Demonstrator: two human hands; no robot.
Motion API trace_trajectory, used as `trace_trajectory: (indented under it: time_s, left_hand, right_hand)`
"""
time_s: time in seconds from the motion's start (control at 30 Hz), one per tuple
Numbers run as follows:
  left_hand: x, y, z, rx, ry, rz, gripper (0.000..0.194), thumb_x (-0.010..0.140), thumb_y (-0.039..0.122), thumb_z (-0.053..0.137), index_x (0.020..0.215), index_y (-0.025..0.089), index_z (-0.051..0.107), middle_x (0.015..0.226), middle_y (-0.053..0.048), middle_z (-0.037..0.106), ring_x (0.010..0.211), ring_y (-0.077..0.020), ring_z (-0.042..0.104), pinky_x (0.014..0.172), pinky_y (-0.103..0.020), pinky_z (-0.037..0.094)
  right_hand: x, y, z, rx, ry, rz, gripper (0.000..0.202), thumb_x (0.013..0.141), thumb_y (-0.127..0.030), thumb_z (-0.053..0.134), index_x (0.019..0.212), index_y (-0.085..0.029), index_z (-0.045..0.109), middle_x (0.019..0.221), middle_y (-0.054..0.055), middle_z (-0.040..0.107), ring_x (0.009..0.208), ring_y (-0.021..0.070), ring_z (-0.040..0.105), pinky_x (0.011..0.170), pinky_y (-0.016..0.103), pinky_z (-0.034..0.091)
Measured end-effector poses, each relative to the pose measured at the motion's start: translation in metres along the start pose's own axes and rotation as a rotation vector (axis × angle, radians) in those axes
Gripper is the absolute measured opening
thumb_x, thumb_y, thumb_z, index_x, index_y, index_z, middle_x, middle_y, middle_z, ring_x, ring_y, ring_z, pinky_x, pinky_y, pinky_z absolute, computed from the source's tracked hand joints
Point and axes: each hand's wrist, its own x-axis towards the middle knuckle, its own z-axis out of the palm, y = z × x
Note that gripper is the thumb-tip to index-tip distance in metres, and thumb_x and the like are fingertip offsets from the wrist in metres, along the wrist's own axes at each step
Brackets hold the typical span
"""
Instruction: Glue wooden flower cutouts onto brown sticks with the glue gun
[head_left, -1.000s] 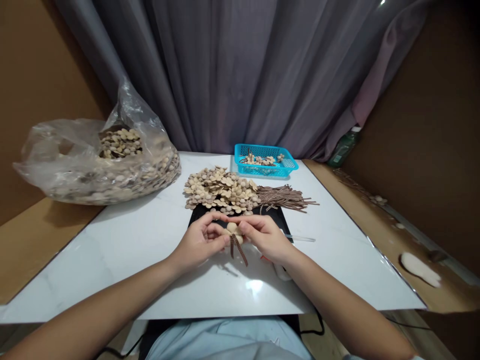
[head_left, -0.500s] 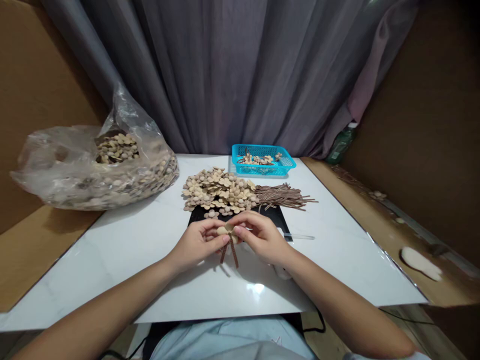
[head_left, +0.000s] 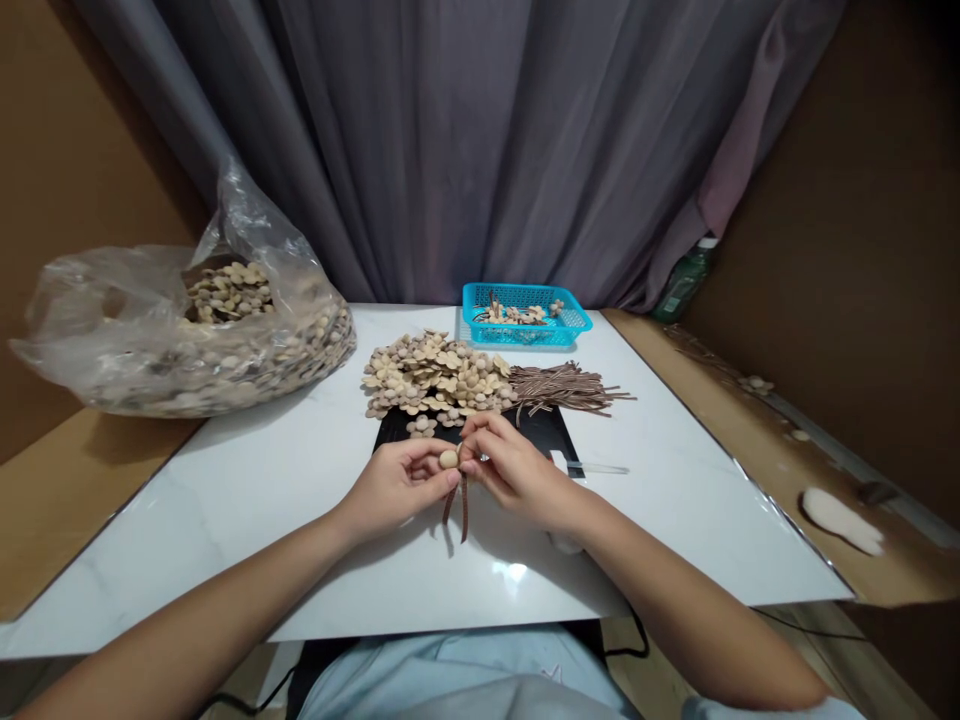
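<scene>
Between my two hands, low over the white table, is a small beige flower-shaped piece (head_left: 449, 459) with two ends of brown cord (head_left: 464, 510) hanging below it. My left hand (head_left: 405, 480) pinches it from the left, thumb in front. The fingers of my right hand (head_left: 506, 468) are closed on its right side and partly cover it. Just beyond lies a pile of similar beige flower pieces (head_left: 435, 375), and to its right a bundle of brown cords (head_left: 566, 388). A black mat (head_left: 547, 432) lies partly under the pile.
A clear plastic bag (head_left: 247, 370) full of flower pieces stands at the left. At the back is a blue basket (head_left: 480, 332) with pieces inside. A white-tipped clear stick (head_left: 600, 468) lies right of my hands. Cardboard walls flank the table (head_left: 675, 530).
The fingers of my right hand have shifted and closed over the flower piece, so less of it shows. The hanging cord ends have swung slightly left. The camera view has moved a little.
</scene>
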Motion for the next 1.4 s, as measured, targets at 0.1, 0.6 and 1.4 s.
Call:
trace_trajectory:
  time_s: [0.1,0.6,1.4]
  left_hand:
    - [0.000,0.001,0.000,0.019,0.018,0.015,0.026,0.077,0.030,0.068,0.096,0.012,0.066,0.072,-0.001,0.062,0.064,-0.0102,0.057,0.060,-0.021,0.047]
    - [0.000,0.009,0.001,-0.292,0.024,-0.020,0.050,0.079,0.028,0.069,0.120,0.019,0.043,0.061,0.002,0.066,0.053,-0.0099,0.060,0.053,-0.018,0.048]
    - [-0.006,0.012,0.004,0.078,0.115,0.145,0.028,0.085,0.038,0.059,0.071,0.014,0.058,0.066,0.001,0.055,0.062,-0.0109,0.052,0.058,-0.021,0.042]
  right_hand:
    - [0.000,-0.002,0.000,-0.005,0.008,0.000,0.006,0.090,-0.013,0.046,0.089,-0.018,0.048,0.103,0.009,0.046,0.095,0.0168,0.052,0.085,0.032,0.046]
    - [-0.002,-0.003,-0.015,-0.016,-0.016,-0.253,0.041,0.075,0.002,0.048,0.110,-0.017,0.058,0.124,0.014,0.050,0.119,0.0217,0.049,0.096,0.036,0.046]
    - [-0.001,-0.008,0.015,0.889,0.235,0.413,0.019,0.076,-0.032,0.072,0.083,-0.017,0.062,0.069,-0.002,0.062,0.050,0.0078,0.058,0.044,0.018,0.050]
